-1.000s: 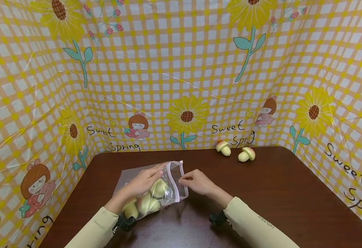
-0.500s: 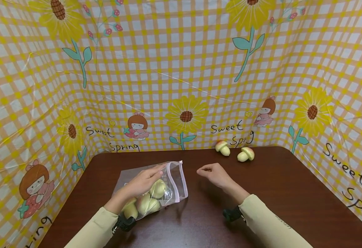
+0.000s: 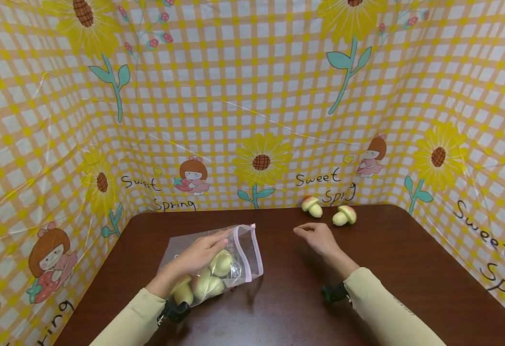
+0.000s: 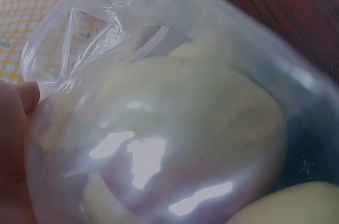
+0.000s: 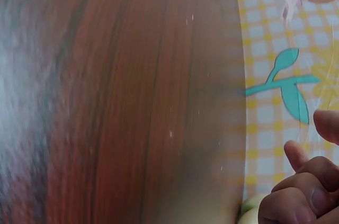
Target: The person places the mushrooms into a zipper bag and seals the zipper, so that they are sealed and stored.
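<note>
My left hand (image 3: 200,252) lies along the upper side of a clear zip bag (image 3: 179,246), fingers straight. Inside are several toy mushrooms (image 3: 221,263) with pale stems and caps, seen through the plastic; a large one (image 4: 212,113) fills the left wrist view. The bag's mouth, with its pale pink zip strip (image 3: 242,252), gapes toward the right. My right hand (image 3: 320,238) hovers over the table, holding nothing, thumb and forefinger apart and the other fingers loosely curled. Just beyond it lie two more toy mushrooms, one at the left (image 3: 312,206) and one at the right (image 3: 344,216).
The dark brown wooden table (image 3: 274,307) reaches back to a checked cloth wall (image 3: 218,125) with sunflowers, which also closes in both sides. A dark wrist device (image 3: 176,311) sits on the left wrist, another (image 3: 334,292) on the right.
My right hand has left the bag's mouth and moved right and away from me, toward the two loose mushrooms. The left hand and the bag stay in place.
</note>
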Motion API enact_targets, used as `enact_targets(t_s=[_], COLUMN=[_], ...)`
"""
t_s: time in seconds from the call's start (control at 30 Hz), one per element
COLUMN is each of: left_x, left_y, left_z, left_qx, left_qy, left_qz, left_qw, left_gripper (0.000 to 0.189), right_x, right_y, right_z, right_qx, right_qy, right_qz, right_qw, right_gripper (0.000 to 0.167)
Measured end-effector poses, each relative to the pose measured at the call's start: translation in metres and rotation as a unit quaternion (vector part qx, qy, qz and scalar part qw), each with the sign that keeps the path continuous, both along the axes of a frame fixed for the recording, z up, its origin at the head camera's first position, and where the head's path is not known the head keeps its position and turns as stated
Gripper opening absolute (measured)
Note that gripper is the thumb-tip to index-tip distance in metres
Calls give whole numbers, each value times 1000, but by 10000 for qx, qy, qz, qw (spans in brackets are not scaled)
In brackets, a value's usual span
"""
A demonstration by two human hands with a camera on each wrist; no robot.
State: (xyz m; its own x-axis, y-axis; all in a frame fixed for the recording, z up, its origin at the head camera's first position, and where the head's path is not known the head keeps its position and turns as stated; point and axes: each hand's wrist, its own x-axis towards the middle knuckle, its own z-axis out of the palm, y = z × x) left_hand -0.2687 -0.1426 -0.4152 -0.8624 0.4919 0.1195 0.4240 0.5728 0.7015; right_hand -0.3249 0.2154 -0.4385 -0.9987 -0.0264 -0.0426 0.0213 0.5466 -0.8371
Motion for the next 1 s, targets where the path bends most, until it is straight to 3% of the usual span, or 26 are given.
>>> enact_targets(t_s=[0.37, 1.0], left_x=[-2, -3], left_y=[-1, -1], left_z=[0, -4], left_qx=[-24, -41], left_qy=[-4, 34], left_qz=[26, 75], left_qw=[10000, 10000], left_gripper=[49, 50], right_x=[-13, -22], right_y=[21, 51], right_z=[-8, -12], right_qx=[63, 140], right_qy=[-69, -205], right_qz=[-479, -1232], right_qw=[9988, 9921], right_gripper=[51, 56])
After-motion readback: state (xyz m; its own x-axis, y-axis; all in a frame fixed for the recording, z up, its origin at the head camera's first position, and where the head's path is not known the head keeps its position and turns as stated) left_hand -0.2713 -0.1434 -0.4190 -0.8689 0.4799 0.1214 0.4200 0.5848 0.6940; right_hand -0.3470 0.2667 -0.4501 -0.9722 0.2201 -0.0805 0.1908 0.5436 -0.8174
